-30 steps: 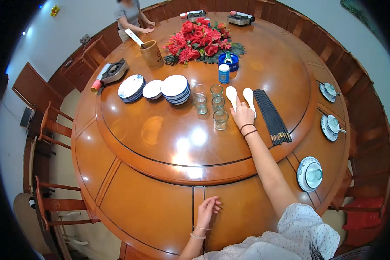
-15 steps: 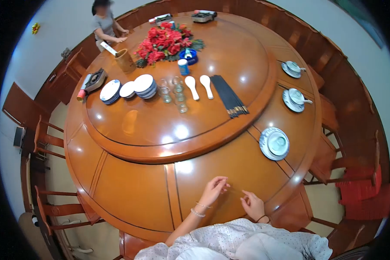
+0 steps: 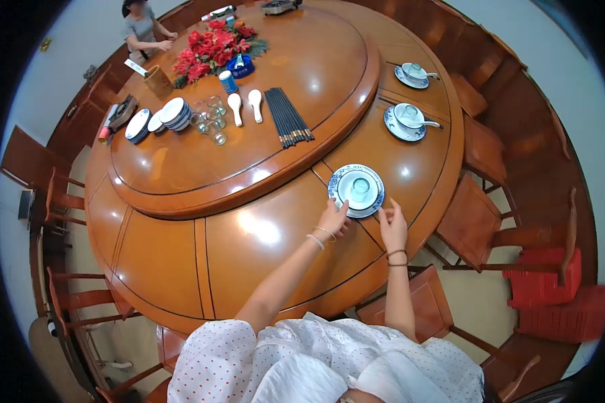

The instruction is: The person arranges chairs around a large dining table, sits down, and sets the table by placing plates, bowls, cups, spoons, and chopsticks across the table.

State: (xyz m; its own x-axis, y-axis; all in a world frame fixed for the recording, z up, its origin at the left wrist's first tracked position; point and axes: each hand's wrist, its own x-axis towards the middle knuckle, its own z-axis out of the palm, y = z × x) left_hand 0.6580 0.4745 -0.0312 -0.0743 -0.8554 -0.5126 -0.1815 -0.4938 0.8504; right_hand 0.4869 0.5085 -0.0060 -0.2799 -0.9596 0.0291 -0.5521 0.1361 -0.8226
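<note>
A blue-and-white plate lies near the table's right front edge, with a white bowl on it and a clear glass cup standing in the bowl. My left hand is at the plate's lower left rim, fingers partly spread; whether they touch the rim I cannot tell. At the lower right rim is my right hand, its fingers stretched out and apart. Neither hand holds anything.
On the raised turntable are black chopsticks, two white spoons, glasses, stacked bowls, plates and red flowers. Two place settings stand farther right. Chairs surround the table; a person stands across it.
Both hands have reached forward from the table's front edge to the plate with the bowl and cup. The camera view has shifted right, so the tableware appears farther left.
</note>
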